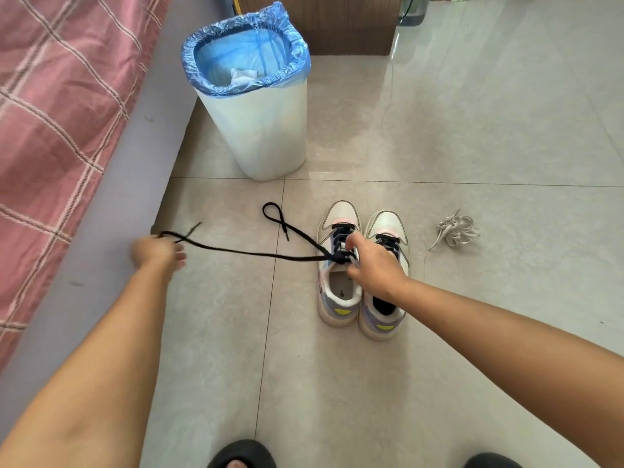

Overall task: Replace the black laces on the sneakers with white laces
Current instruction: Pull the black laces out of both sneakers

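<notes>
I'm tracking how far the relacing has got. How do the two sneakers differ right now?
The left sneaker has its black lace partly pulled out, drawn sideways by the left hand, with the right hand at its eyelets; the right sneaker looks still laced. Both stand side by side, toes pointing away, still carrying black laces.

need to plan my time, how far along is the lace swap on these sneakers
Early. Done: the left sneaker is untied, upper eyelets loosened. In hand: the left hand pulls its black lace sideways while the right hand steadies the tongue. Left: the right sneaker is fully black-laced, and the white laces lie bundled, untouched, on the floor.
</notes>
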`<state>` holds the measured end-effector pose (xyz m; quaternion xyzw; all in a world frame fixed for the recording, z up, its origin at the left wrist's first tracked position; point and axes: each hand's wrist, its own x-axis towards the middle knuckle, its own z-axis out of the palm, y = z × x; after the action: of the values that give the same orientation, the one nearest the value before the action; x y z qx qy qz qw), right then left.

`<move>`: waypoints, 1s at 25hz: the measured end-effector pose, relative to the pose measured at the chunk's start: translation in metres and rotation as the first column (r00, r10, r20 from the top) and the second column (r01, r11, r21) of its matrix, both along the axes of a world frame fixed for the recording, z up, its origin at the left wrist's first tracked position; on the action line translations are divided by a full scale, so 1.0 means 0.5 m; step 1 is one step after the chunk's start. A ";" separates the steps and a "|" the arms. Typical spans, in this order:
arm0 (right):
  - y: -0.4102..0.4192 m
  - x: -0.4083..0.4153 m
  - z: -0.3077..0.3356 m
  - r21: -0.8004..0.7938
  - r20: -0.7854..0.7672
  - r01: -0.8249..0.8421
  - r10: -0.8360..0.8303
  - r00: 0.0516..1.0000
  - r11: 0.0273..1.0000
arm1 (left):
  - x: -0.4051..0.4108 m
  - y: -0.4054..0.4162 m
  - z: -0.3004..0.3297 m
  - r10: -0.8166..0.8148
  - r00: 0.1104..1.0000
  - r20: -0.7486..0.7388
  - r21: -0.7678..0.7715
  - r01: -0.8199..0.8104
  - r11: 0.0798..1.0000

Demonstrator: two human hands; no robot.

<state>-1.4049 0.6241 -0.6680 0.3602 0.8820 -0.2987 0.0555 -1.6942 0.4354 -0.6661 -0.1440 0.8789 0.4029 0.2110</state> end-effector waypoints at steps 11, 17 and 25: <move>0.012 -0.005 -0.022 -0.049 -0.057 -0.061 0.058 0.997 0.997 | 0.371 0.184 -0.010 -0.958 0.269 -0.103 -0.307 0.907 0.288; 0.019 -0.004 -0.017 -0.141 -0.065 -0.082 0.073 0.995 0.987 | 0.362 0.167 -0.025 -0.808 0.558 -0.190 -0.025 0.820 0.572; 0.021 -0.017 -0.010 -0.659 -0.120 0.032 -0.148 0.982 0.751 | 0.367 0.124 -0.033 -0.904 0.293 -0.312 -0.324 0.862 0.391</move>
<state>-1.4134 0.6344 -0.6732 0.3343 0.7049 -0.6190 0.0905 -1.5109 0.4973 -0.6827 0.4491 0.8511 0.1991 0.1850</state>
